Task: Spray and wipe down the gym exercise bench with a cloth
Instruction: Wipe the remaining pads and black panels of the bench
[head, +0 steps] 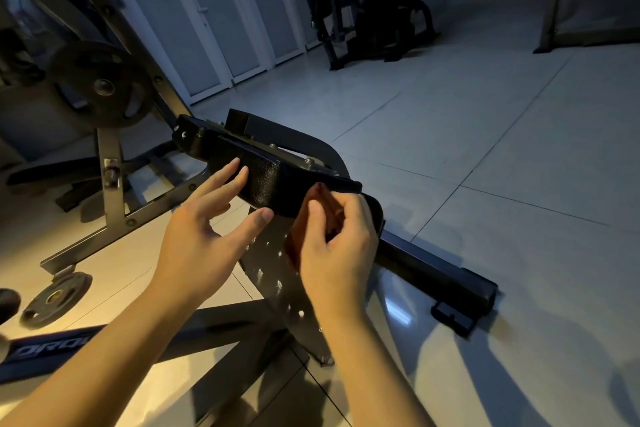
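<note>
Two hands on the bench pad (266, 180), dim gym room. Pale glossy tiled floor (485, 149), white doors (214, 10) on the back wall, another machine (377, 3) beside them. Loaded weight plate (100, 87) on the rack to the left, and a small plate (55, 298) flat on the floor. Left hand (197, 236) is spread wide, fingertips touching the pad's side. Right hand (343, 246) is curled, pinching what looks like a dark brownish cloth (294, 243) against the pad's near edge.

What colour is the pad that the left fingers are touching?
The pad is black, with a fine pebbled sheen; the head view shows it best.
</note>
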